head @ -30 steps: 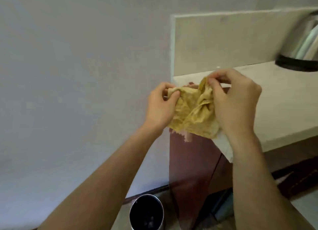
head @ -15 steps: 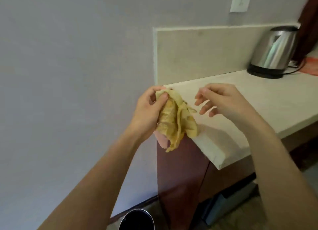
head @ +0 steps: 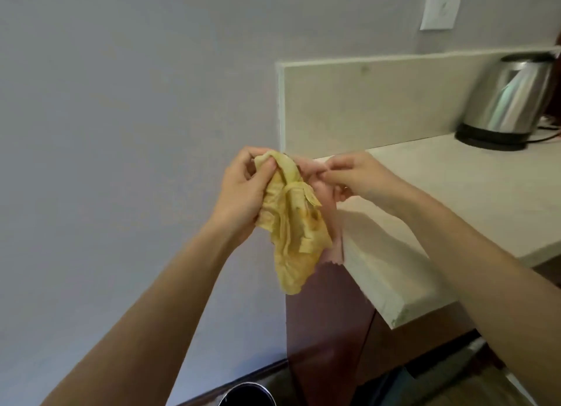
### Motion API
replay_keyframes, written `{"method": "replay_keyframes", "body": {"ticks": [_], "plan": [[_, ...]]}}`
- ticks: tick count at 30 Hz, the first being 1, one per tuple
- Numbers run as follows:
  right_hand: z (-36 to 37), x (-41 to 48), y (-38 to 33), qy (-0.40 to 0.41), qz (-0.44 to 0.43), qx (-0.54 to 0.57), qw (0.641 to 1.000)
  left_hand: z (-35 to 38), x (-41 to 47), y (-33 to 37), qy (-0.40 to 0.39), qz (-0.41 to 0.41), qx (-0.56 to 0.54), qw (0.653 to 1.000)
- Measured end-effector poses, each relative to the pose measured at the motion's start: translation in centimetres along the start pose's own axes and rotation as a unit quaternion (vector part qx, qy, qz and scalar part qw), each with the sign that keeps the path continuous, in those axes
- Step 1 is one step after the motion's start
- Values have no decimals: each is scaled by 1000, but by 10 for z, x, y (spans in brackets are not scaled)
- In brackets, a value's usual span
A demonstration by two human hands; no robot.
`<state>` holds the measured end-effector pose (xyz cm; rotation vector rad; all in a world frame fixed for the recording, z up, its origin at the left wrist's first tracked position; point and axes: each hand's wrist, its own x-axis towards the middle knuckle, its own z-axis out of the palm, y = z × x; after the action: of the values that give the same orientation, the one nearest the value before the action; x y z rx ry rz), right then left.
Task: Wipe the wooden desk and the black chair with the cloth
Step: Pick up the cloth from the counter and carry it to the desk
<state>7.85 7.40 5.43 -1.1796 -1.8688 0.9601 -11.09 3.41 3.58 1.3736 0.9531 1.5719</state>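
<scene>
A crumpled yellow cloth (head: 293,232) with a pink underside hangs in the air just left of the desk's near corner. My left hand (head: 243,190) grips its top fold, thumb over the fabric. My right hand (head: 355,178) pinches the pink edge of the cloth at its upper right. The desk (head: 449,199) has a pale top, a low pale backboard and dark reddish-brown sides; it fills the right half of the view. The black chair is not in view.
A steel electric kettle (head: 510,102) on a black base stands at the desk's back right, its cord trailing right. A white wall socket (head: 440,5) sits above. A round dark bin (head: 247,395) stands on the floor by the grey wall, below my arms.
My right hand let go of the cloth half a second ago and has now come back to pinch its pink edge. The cloth hangs longer from my left hand. The view has swung right.
</scene>
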Motion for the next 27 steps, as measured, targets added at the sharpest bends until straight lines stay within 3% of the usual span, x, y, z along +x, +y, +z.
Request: {"method": "replay_keyframes", "body": {"ticks": [3, 5, 10, 12, 17, 19, 21, 25, 27], "plan": [[-13, 9, -1, 115, 29, 122, 986, 0, 2, 1, 52, 17, -8, 998], [-21, 14, 1, 186, 57, 220, 956, -1, 2, 3, 63, 18, -7, 998], [-35, 15, 15, 329, 145, 486, 796, -9, -8, 8, 65, 24, 69, 995], [-31, 13, 20, 327, 169, 522, 769, -14, -13, 9, 77, 17, 96, 992], [-3, 8, 7, 333, 192, 466, 797, -34, -28, 11, 104, 13, 149, 983], [20, 1, -14, 321, 137, 441, 827, -46, -38, 14, 108, 25, 181, 977], [55, -13, -41, 260, 75, 417, 868, -64, -51, 20, 118, 32, 209, 970], [136, -49, -84, 120, -55, 183, 974, -111, -85, 38, 164, 45, 244, 955], [187, -67, -98, 43, -115, 37, 992, -147, -108, 49, 197, 35, 249, 948]]}}
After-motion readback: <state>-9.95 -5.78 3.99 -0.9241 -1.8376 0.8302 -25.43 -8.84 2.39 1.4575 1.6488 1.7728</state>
